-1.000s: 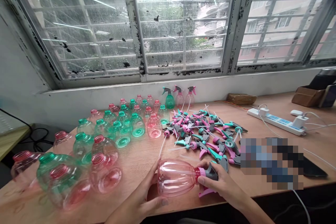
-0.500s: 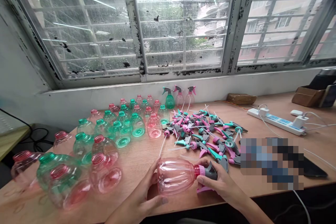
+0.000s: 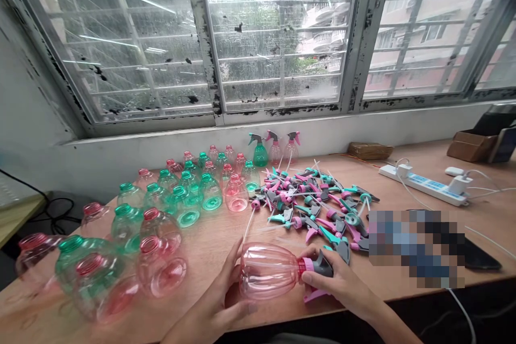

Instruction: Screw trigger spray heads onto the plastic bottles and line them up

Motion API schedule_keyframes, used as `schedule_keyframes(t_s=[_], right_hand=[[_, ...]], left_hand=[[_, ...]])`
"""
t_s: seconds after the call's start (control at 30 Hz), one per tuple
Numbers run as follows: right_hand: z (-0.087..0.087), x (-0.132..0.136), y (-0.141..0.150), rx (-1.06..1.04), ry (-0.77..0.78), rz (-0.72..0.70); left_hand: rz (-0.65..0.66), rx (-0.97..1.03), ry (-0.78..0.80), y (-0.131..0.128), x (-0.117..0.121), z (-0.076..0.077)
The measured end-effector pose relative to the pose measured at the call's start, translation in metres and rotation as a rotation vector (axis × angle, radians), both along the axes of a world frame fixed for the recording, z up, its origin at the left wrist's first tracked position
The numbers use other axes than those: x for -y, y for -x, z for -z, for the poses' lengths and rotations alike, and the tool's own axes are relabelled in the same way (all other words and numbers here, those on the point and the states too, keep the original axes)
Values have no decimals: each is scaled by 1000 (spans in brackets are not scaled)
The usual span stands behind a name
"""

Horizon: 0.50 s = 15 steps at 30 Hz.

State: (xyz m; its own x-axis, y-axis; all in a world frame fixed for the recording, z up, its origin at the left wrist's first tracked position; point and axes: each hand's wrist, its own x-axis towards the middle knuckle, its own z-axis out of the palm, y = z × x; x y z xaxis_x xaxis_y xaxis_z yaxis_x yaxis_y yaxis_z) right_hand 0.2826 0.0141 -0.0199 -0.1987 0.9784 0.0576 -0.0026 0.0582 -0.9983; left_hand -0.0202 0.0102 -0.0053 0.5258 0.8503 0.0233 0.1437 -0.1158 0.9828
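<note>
A clear pink spray bottle (image 3: pixel 268 273) lies sideways between my hands near the table's front edge, its base to the left. My left hand (image 3: pixel 215 298) cups the base, fingers on the far side and thumb on the near side. At the neck, my right hand (image 3: pixel 344 282) grips the grey and pink trigger sprayer (image 3: pixel 321 265), thumb by its pink collar. The sprayer sits against the bottle's neck; whether it is fully tightened I cannot tell. Its pink trigger (image 3: pixel 314 294) points down toward me, partly behind my right hand.
Open pink and green bottles (image 3: pixel 212 193) stand in rows on the left. A heap of trigger sprayers (image 3: pixel 310 201) spreads beyond my hands. Bottles with sprayers (image 3: pixel 275 150) stand by the wall. A power strip (image 3: pixel 423 185) and a dark flat device (image 3: pixel 481 255) lie right.
Both hands keep their hold on the bottle and sprayer. The sprayer appears turned slightly, its pink trigger showing a little more below; the bottle stays nearly in place.
</note>
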Motion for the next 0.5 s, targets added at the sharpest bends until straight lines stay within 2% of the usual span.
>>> schedule_keyframes(t_s=[0.13, 0.23, 0.5], right_hand=[[0, -1, -2, 61, -49, 18], [1, 0, -3, 47, -25, 21], [1, -1, 0, -22, 17, 28]], left_hand=[[44, 59, 51, -2, -1, -5], [34, -21, 45, -1, -2, -6], [26, -80, -28, 4, -2, 2]])
